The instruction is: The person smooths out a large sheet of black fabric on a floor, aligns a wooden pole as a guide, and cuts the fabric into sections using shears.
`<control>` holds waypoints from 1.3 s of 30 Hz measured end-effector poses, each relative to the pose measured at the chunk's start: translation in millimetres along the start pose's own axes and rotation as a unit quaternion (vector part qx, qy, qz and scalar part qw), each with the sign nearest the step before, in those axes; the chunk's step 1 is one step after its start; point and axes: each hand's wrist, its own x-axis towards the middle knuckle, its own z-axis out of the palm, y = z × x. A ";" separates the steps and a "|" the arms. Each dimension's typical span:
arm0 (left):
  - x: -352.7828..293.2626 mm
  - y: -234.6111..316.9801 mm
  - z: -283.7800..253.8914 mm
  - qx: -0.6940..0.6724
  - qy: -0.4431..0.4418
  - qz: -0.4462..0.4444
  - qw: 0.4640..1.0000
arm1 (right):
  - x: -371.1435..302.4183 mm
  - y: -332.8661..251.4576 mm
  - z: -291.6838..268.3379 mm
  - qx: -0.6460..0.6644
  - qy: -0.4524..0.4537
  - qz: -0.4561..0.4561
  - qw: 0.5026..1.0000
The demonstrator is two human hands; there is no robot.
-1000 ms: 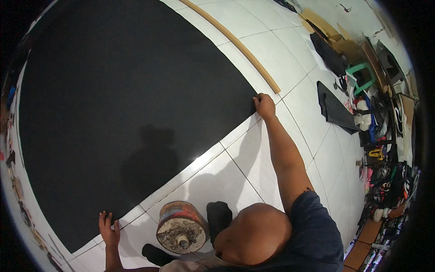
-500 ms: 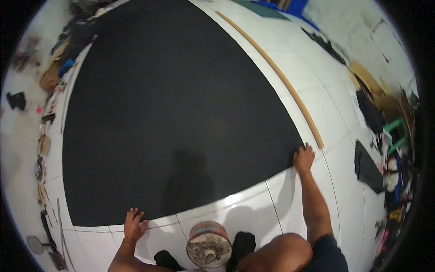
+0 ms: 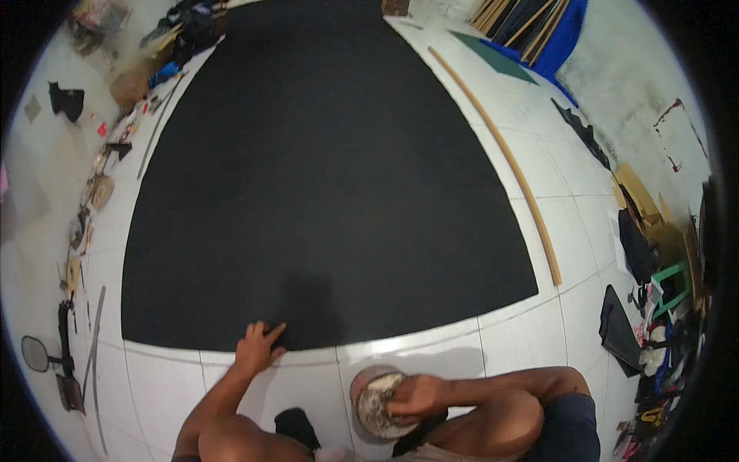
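Observation:
A large black sheet of material [image 3: 323,192] lies flat over the white tiles. My left hand [image 3: 258,346] rests at its near edge, fingers spread onto the black surface. Between my feet stands a round, reddish tub with a worn, grey-stained top [image 3: 375,404]. Curled over the middle of that top is my right hand [image 3: 422,396]. Its fingers are closed there and hide the raised knob. No hand is on the sheet's near right corner.
A long tan rod [image 3: 508,158] lies along the sheet's right side. At the right wall are a folded black piece [image 3: 620,331] and a green plastic stool [image 3: 671,291]. A racket-shaped thing [image 3: 36,353] and thin strips lie on the left.
My right hand has left the sheet's right corner and moved onto the tub's top. My left hand has shifted right along the near edge. The view now reaches farther ahead.

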 end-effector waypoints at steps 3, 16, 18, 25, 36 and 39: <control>2.2 -10.2 3.6 0.001 -0.001 0.004 1.000 | 9.0 8.7 -5.6 0.052 0.087 0.073 0.992; 11.5 -7.5 3.1 -0.044 -0.002 -0.018 0.999 | 51.5 88.7 -85.0 -0.080 0.348 0.205 0.911; 11.9 2.2 -1.8 -0.058 -0.030 -0.033 0.997 | 51.7 104.8 -91.1 -0.085 0.336 0.226 0.910; 18.3 6.1 -34.6 0.022 -0.102 -0.009 0.995 | 71.6 81.6 -113.1 0.085 0.105 0.443 0.886; -87.7 286.1 -367.3 -0.317 -0.192 0.061 0.927 | -143.2 -236.7 -265.8 0.314 0.151 0.670 0.655; -113.7 282.7 -419.3 -0.253 -0.245 0.042 0.935 | -203.3 -292.2 -323.8 0.306 0.220 0.745 0.551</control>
